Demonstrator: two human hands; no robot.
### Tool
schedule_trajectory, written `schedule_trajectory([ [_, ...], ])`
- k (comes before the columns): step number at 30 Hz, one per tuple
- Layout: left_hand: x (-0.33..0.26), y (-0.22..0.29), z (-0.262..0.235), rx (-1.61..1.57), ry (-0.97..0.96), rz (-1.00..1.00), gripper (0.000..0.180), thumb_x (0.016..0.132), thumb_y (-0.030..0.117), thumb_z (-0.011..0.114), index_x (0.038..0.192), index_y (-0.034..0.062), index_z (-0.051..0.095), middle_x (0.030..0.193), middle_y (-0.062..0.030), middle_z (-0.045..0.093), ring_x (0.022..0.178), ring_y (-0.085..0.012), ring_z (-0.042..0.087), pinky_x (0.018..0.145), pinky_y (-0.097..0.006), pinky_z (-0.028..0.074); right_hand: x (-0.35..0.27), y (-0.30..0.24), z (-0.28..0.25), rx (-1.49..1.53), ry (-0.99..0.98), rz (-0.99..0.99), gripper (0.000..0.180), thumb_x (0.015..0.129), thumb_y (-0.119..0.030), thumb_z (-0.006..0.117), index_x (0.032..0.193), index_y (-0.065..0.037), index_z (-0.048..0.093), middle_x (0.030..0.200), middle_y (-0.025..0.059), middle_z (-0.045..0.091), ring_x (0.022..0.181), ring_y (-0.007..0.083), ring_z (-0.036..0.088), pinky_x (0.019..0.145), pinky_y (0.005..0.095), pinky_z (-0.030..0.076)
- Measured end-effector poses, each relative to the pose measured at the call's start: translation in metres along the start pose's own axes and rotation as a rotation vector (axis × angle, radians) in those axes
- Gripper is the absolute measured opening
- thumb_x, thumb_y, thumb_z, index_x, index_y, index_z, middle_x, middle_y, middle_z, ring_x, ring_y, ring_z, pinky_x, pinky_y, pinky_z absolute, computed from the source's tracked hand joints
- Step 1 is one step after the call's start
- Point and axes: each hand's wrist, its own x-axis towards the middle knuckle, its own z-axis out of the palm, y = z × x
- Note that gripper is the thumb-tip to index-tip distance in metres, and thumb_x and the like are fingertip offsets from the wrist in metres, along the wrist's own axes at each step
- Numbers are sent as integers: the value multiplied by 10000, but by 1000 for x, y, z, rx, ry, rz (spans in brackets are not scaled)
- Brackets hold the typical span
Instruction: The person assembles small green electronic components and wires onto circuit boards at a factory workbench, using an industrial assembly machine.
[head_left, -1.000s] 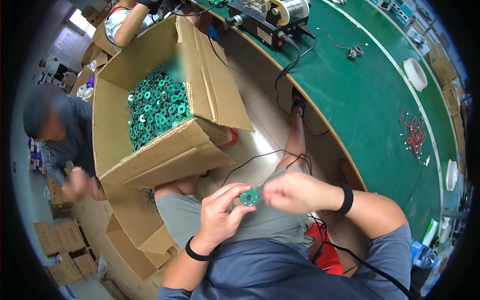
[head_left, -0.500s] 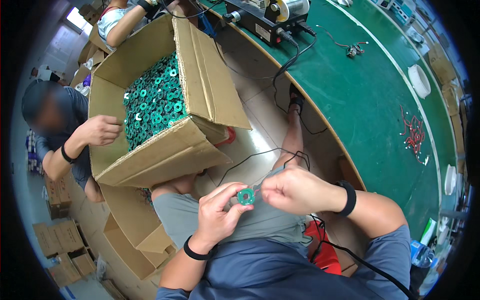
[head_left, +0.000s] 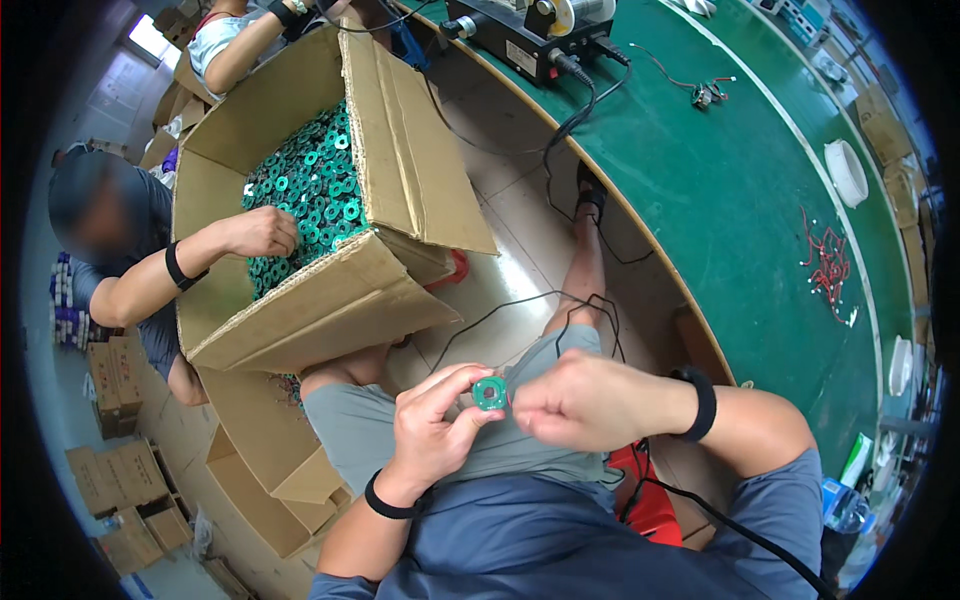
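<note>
Above my lap, my left hand (head_left: 432,425) pinches a small round green circuit board (head_left: 489,393) with a hole in its middle. The thumb and fingers grip the board by its edge. Just right of the board, my right hand (head_left: 575,402) is closed, its fingertips beside the rim. Whatever those fingers hold is hidden or too small to name. Ahead and to the left, a large open cardboard box (head_left: 415,160) contains a heap of similar green ring-shaped boards (head_left: 315,185).
A co-worker's hand (head_left: 262,232) reaches over the box. On the green worktable (head_left: 690,190) at right stand a black device with a wire spool (head_left: 585,12), red wires (head_left: 827,265) and a white ring (head_left: 846,172). Black cables (head_left: 720,515) run past my right side. Another carton (head_left: 250,440) stands lower left.
My right hand has shifted slightly left and down, closer to the board. The co-worker's hand has moved right, over the heap in the box. My left hand stays nearly in place.
</note>
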Motion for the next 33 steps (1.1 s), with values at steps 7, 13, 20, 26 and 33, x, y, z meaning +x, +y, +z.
schedule_trajectory([
  [7, -3, 1, 4, 10, -1, 7, 334, 718, -2, 787, 1032, -32, 679, 976, -131, 728, 832, -217, 715, 753, -306, 569, 0, 1, 10, -22, -44, -130, 113, 847, -100, 578, 756, -36, 591, 653, 196, 596, 637, 401, 626, 600, 475, 503],
  [13, -1, 3, 7, 14, -46, -8, 346, 710, 31, 816, 1033, 0, 693, 982, -125, 727, 874, -250, 710, 781, -321, 557, -3, 9, 6, -46, 78, -14, 115, 838, -114, 583, 758, -35, 602, 648, 207, 591, 624, 382, 639, 598, 472, 506],
  [20, -11, -9, 10, -12, 73, -56, 304, 708, 21, 756, 988, -48, 662, 957, -150, 703, 844, -233, 678, 763, -319, 539, 2, 14, 17, -20, 106, -112, 209, 813, -156, 584, 661, -14, 609, 681, 233, 621, 643, 407, 634, 606, 500, 511],
  [26, -7, -8, 14, -3, 53, 7, 306, 708, -6, 723, 999, -58, 645, 968, -160, 695, 847, -239, 675, 763, -319, 541, 0, 12, 18, 28, 49, -106, 222, 795, -156, 576, 653, 8, 624, 674, 247, 609, 662, 429, 629, 609, 496, 501],
  [33, -1, -2, 17, 98, 30, 34, 301, 726, 51, 769, 1007, -19, 686, 980, -159, 717, 864, -278, 708, 778, -345, 554, -8, 29, 12, -48, 28, -176, 199, 877, -137, 557, 756, 6, 624, 695, 233, 608, 649, 404, 613, 614, 476, 499],
])
